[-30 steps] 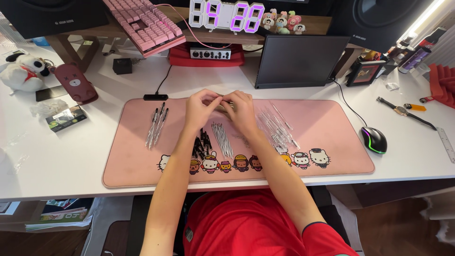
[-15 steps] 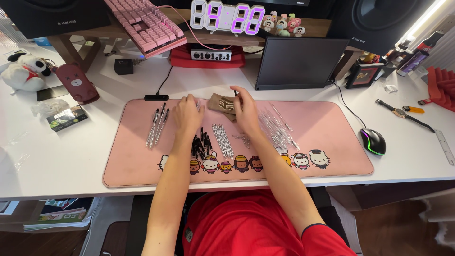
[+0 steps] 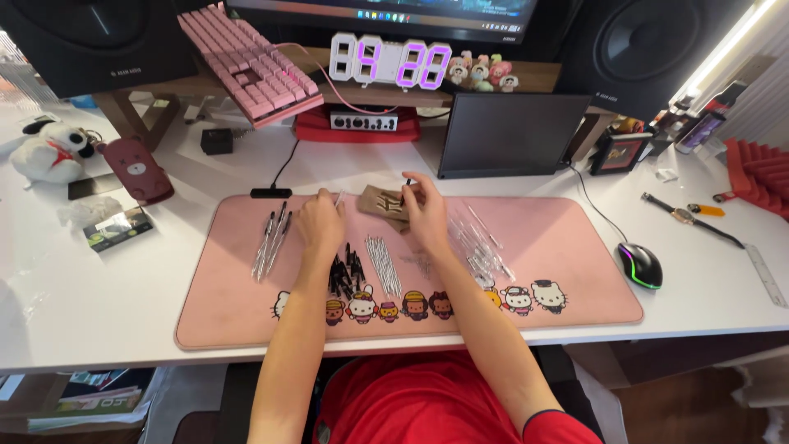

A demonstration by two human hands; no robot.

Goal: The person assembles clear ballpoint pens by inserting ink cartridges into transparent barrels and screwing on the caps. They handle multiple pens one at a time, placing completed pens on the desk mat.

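We pinch a thin dark pen part with our right hand (image 3: 425,212) fingers, just above the small brown cardboard box (image 3: 385,204); our left hand (image 3: 320,224) fingers pinch another thin piece beside it.

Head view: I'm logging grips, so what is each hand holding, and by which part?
The right hand pinches a small dark pen part by its lower end, over a brown pouch. The left hand seems to pinch a thin clear piece; the hold is unclear.
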